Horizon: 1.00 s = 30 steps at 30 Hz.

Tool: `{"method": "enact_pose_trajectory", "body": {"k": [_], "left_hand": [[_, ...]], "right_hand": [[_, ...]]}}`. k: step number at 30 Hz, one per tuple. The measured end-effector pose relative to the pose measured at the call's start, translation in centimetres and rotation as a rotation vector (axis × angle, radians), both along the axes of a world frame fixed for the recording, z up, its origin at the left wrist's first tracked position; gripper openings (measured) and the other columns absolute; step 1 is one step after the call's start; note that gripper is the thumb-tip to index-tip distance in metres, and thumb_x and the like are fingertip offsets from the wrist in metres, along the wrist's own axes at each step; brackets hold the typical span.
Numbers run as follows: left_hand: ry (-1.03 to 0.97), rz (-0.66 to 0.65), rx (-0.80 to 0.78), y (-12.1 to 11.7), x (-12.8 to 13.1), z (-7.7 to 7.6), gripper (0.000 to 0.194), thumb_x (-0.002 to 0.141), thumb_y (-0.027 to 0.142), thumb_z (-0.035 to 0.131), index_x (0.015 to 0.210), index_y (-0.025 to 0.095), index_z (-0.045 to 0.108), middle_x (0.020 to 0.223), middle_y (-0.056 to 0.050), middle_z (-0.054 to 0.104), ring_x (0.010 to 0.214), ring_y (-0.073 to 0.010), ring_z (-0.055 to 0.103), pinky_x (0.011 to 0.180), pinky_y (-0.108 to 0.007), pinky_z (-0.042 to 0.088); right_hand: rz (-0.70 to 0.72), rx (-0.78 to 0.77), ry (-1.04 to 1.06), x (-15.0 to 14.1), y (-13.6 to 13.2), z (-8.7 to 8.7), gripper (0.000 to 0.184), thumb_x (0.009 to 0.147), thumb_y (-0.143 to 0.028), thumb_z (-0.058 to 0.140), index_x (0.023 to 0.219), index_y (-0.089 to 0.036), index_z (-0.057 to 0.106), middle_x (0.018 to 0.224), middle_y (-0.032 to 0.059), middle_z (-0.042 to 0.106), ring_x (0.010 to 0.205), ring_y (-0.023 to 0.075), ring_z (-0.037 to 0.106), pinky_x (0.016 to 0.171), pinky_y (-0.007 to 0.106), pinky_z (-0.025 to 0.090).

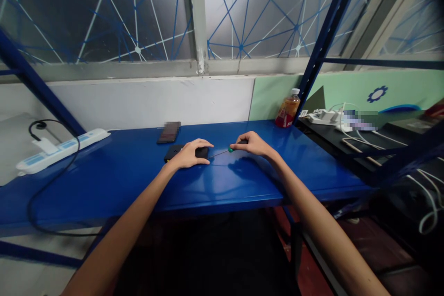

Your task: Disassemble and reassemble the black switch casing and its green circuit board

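Black box point(171, 152) on blue table point(138, 189): partly covered by left hand point(189, 155). Screwdriver point(231, 150), above table: handle mostly hidden in right hand point(255, 143); tip too fine to make out. Dark slab point(169, 132), table's back: partly pixelated. Item point(360, 121) right of table: pixelated, unreadable. Forearms, nearer than table: cut off by bottom edge.

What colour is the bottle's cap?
The bottle's cap is white; it shows best in the head view.

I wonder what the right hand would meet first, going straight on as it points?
Probably the black box, the screwdriver leading, between thumb and fingers of the left hand, though depth is unclear.
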<state>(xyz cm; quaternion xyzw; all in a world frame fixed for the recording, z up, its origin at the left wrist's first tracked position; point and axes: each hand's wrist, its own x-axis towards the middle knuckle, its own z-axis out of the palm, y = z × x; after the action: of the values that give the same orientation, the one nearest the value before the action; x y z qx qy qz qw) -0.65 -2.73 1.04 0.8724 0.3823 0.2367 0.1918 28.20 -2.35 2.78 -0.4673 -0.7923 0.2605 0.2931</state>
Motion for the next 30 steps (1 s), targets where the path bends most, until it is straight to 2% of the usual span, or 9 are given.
{"method": "enact_pose_trajectory", "body": {"k": [20,27,30], "left_hand": [[0.040,0.042,0.015,-0.15,0.18,-0.04,0.050,0.074,0.051,0.072,0.119,0.032,0.064,0.133,-0.008,0.053,0.120,-0.0295,0.052,0.101,-0.046,0.042],[-0.015,0.032,0.024,-0.20,0.19,-0.02,0.029,0.075,0.051,0.070,0.091,0.028,0.075,0.130,-0.005,0.055,0.119,-0.0288,0.053,0.101,-0.044,0.043],[-0.043,0.027,0.026,-0.12,0.09,-0.13,0.026,0.075,0.049,0.071,0.086,0.026,0.075,0.129,-0.006,0.056,0.118,-0.0285,0.053,0.100,-0.045,0.044]], "right_hand": [[-0.006,-0.014,0.003,-0.01,-0.06,0.03,0.049,0.071,-0.062,0.064,0.069,-0.013,0.071,0.056,-0.0008,0.052,0.054,0.0105,0.039,0.050,0.025,0.029],[-0.019,-0.001,0.018,0.13,-0.02,0.20,0.049,0.071,-0.062,0.064,0.069,-0.013,0.071,0.057,-0.0004,0.053,0.055,0.0111,0.041,0.052,0.025,0.028],[-0.020,0.001,0.026,0.23,0.08,0.13,0.049,0.072,-0.062,0.064,0.070,-0.013,0.071,0.058,0.0001,0.054,0.057,0.0116,0.042,0.052,0.025,0.029]]}}
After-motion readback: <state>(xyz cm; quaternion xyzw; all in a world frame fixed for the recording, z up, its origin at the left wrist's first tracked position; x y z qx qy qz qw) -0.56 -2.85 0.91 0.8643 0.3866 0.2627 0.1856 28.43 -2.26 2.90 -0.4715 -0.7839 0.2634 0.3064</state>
